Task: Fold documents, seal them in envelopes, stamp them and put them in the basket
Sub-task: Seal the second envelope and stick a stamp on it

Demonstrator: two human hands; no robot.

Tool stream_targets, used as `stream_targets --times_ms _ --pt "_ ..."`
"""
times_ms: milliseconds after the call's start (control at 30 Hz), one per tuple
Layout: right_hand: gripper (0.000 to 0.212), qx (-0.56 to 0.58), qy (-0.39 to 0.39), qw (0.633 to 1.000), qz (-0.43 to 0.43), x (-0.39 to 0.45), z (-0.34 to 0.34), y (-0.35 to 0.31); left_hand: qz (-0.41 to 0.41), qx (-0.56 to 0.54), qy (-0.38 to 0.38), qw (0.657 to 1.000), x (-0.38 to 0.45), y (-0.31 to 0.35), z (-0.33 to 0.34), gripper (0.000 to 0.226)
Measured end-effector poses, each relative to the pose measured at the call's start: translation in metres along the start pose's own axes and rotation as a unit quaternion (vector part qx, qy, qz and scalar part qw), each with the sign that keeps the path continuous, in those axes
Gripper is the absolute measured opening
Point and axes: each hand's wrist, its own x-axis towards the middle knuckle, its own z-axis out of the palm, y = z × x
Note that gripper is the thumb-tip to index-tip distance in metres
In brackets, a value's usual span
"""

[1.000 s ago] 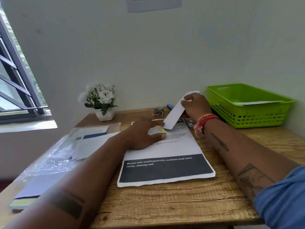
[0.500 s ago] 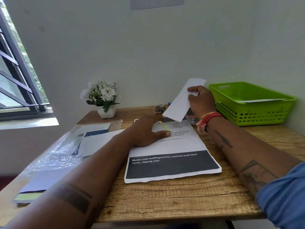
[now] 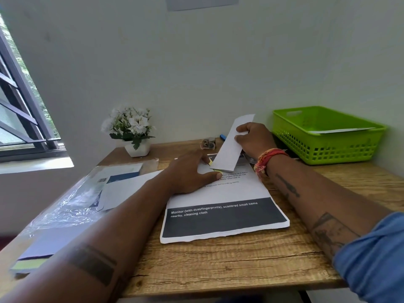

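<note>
Right hand (image 3: 254,139) grips folded white envelope (image 3: 231,145) tilted above the document stack (image 3: 220,206) — left hand (image 3: 190,173) lies flat there; green basket (image 3: 328,136) sits right, bare table (image 3: 240,259) edge near.

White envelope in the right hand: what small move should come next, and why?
Probably carry the envelope over to the green basket. The right hand grips it lifted off the desk, tilted, while the left hand rests flat on the paper stack.
</note>
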Motion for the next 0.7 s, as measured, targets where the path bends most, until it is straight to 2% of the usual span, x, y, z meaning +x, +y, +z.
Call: stream_targets --times_ms 200,367,700 --pt "0.030 -0.028 0.030 0.999 0.016 0.000 -0.002 -0.001 0.006 0.008 -0.032 0.999 0.000 -0.001 0.001 0.060" --pt "0.031 -0.023 0.032 0.999 0.019 -0.001 -0.005 -0.002 0.009 -0.024 -0.001 1.000 0.001 0.002 -0.001 0.056" --pt "0.044 -0.031 -0.014 0.999 0.000 -0.016 0.007 -0.016 -0.004 -0.020 0.015 1.000 0.000 0.003 0.001 0.065"
